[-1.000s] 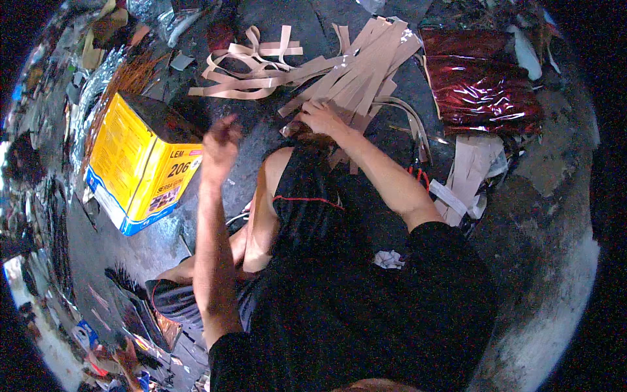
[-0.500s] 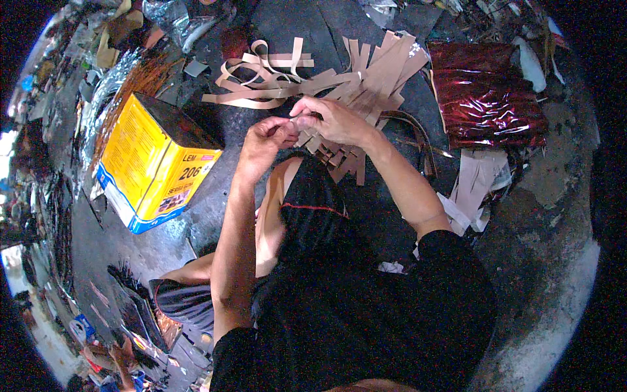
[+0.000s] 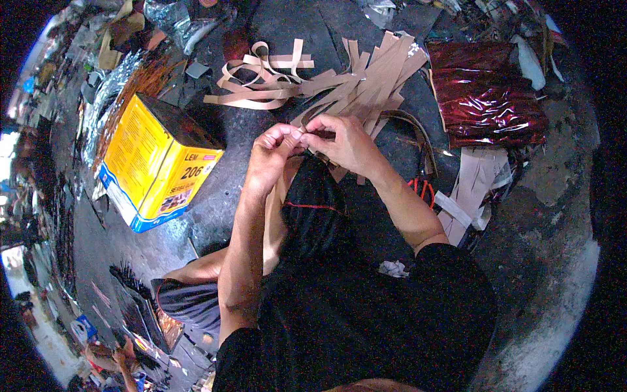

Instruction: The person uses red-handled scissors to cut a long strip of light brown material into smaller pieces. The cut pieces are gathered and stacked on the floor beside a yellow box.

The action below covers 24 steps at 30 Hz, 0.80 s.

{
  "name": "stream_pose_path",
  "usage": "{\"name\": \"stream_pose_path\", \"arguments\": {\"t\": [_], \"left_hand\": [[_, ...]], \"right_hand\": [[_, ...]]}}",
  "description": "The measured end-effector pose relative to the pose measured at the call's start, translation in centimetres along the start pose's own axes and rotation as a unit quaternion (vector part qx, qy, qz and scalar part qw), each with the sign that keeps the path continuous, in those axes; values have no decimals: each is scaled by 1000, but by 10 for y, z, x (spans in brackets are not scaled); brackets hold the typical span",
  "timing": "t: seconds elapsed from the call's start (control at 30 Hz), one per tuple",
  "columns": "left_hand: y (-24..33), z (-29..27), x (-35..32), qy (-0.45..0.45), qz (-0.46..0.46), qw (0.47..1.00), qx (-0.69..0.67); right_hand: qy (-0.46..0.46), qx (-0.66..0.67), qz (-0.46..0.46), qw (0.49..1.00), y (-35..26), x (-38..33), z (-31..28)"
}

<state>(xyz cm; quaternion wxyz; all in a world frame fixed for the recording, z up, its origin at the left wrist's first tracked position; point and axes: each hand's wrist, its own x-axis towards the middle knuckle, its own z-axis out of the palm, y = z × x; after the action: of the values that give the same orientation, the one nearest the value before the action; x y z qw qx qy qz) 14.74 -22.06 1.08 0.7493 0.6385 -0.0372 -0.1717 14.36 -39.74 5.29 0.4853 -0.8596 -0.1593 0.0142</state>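
My left hand and my right hand meet fingertip to fingertip above my dark-clothed knee. Both are closed in a pinch on what looks like the end of a narrow tan strip, mostly hidden by the fingers. Just beyond them fans a pile of flat tan strips, some ends passing behind my right hand. Looser, curled tan strips lie to the left of that pile. A dark curved band rests on the floor right of my right hand.
On the left stands a yellow and blue box. A dark red glossy sheet bundle lies at the right, with pale strips below it. Scraps line the left and far edges. Another person's arm shows at the lower left.
Both hands have come slightly nearer to me, their fingertips now close together. My right forearm has shifted down, and a red-orange looped thing now shows beside it.
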Motion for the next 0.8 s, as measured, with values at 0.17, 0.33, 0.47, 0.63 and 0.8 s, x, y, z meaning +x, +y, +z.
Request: {"name": "stream_pose_path", "arguments": {"t": [0.17, 0.33, 0.47, 0.63, 0.8], "left_hand": [[8, 9, -11, 45, 96, 981, 163], [20, -47, -69, 262, 104, 892, 354], [25, -140, -158, 309, 13, 819, 483], [13, -244, -265, 396, -168, 591, 682], [19, -292, -301, 348, -188, 685, 612]], "right_hand": [[33, -94, -40, 994, 2, -5, 8], [76, 304, 154, 937, 55, 14, -15], [188, 538, 254, 782, 167, 29, -90], [430, 538, 219, 691, 289, 11, -175], [294, 487, 187, 801, 236, 39, -167]]}}
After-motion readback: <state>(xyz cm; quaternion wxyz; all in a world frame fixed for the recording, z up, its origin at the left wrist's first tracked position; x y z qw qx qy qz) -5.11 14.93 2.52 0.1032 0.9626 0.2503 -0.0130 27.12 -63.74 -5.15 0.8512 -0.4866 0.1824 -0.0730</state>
